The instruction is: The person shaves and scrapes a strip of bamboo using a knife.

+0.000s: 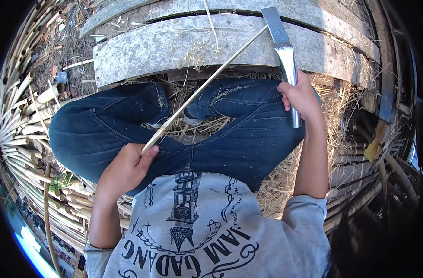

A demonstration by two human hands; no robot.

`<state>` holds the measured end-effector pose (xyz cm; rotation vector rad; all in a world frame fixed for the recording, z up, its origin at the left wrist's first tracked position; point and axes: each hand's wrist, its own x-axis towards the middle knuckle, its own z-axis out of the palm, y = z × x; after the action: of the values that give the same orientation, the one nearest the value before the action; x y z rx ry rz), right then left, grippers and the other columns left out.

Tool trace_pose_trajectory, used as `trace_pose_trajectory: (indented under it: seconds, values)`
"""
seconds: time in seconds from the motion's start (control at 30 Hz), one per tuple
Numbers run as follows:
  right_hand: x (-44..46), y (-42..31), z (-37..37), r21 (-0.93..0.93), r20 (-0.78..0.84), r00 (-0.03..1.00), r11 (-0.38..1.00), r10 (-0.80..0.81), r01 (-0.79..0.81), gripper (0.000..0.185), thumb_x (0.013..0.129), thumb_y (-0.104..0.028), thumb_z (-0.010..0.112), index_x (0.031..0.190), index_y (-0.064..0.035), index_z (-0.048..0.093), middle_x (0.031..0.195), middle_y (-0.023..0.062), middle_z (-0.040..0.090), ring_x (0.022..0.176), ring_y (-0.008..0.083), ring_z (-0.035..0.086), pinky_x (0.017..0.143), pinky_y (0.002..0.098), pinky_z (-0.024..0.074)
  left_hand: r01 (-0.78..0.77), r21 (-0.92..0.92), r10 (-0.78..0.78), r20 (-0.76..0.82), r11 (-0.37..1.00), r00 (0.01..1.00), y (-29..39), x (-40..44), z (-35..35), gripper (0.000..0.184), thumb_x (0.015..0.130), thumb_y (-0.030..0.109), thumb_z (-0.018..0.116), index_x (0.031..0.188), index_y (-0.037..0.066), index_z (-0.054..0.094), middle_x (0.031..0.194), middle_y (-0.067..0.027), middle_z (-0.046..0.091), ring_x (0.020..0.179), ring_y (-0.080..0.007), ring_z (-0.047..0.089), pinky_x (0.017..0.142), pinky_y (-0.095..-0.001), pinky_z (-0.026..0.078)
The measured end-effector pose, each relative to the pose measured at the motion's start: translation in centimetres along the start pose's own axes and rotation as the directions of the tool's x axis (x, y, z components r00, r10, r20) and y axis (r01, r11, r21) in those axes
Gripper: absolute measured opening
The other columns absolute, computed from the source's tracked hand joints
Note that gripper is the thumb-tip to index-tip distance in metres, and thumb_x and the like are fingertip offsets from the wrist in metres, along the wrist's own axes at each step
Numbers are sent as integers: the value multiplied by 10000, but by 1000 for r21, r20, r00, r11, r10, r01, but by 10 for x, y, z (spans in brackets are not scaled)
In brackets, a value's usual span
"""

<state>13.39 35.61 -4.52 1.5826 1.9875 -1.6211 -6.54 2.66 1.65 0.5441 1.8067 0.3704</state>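
Note:
My left hand (pixel 128 167) is closed round the near end of a long, thin bamboo strip (pixel 200 89), above my left thigh. The strip slants up and away to the right, and its far tip meets or passes under the blade's edge; I cannot tell which. In my right hand (pixel 302 98) is a short, square-ended machete (pixel 277 33) with a shiny metal tube handle. Its blade points away from me over the planks, while the handle's butt sticks out below my fist above my right knee. Pale fibres cling to the strip near my left hand.
Weathered wooden planks (pixel 137 51) lie in front of my crossed legs, with a tuft of shavings (pixel 195 58) on them. Bamboo poles (pixel 23 134) are stacked at the left. Straw-like shavings (pixel 285 185) cover the ground at the right, beside dark beams (pixel 387 83).

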Motion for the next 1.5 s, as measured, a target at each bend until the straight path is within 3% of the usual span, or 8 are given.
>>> trace_pose_trajectory:
  seconds: [0.63,0.77,0.9,0.97,1.13,1.37,1.43,1.5]
  values:
    - [12,0,-5,43,5,999,998,51,-51,196,763,48,582,914,-25,479,571,44,491,402,121,474,355,281,402,69,-41,-64,121,997,991,3,6,-10,446,1019,248,524,686,-44,473,522,-48,323,560,-110,290,504,-361,327]
    - [-1,-7,-16,-56,176,983,998,47,-38,194,763,49,586,902,-24,472,562,32,485,406,117,475,358,288,401,72,-46,-66,109,996,992,4,5,-13,463,1020,257,525,671,-41,469,517,-34,314,555,-106,284,497,-359,315]
    - [3,4,0,-24,61,997,999,45,-44,262,758,38,568,1017,38,529,575,41,510,414,119,498,384,292,410,100,-65,-90,140,993,986,6,8,-13,487,1025,269,522,651,-36,456,507,-19,306,545,-98,275,481,-355,300]
    - [-17,-7,11,-5,206,978,1000,22,-21,244,751,46,564,992,39,528,585,37,493,416,116,498,383,293,408,62,-83,-52,111,995,992,-2,8,-10,517,1026,276,523,603,-8,434,487,6,306,508,-86,266,456,-347,269]
    - [4,0,0,3,51,998,999,44,-44,208,761,38,569,963,31,520,587,38,521,415,116,499,379,287,411,35,-77,-27,100,996,995,-2,9,-8,557,1027,291,525,552,27,403,464,33,309,469,-69,264,430,-335,242]
    - [-37,-2,33,-49,343,938,996,-55,77,367,749,41,574,1113,53,524,592,29,506,423,103,507,382,275,415,81,-79,-72,106,994,992,1,6,-12,532,1024,305,526,595,6,429,492,18,324,512,-75,285,460,-341,288]
    - [-31,-2,26,-84,331,939,988,-96,130,276,755,43,571,1025,38,516,591,31,505,418,106,501,378,274,413,44,-86,-35,102,995,994,3,9,-10,537,1023,306,527,581,22,413,481,24,333,495,-72,286,452,-336,277]
    - [-23,-3,24,60,146,989,998,20,-29,222,762,45,564,974,25,505,585,35,505,412,112,496,373,277,417,42,-86,-33,105,995,994,3,7,-11,543,1021,318,527,586,12,419,484,14,329,495,-84,288,454,-347,287]
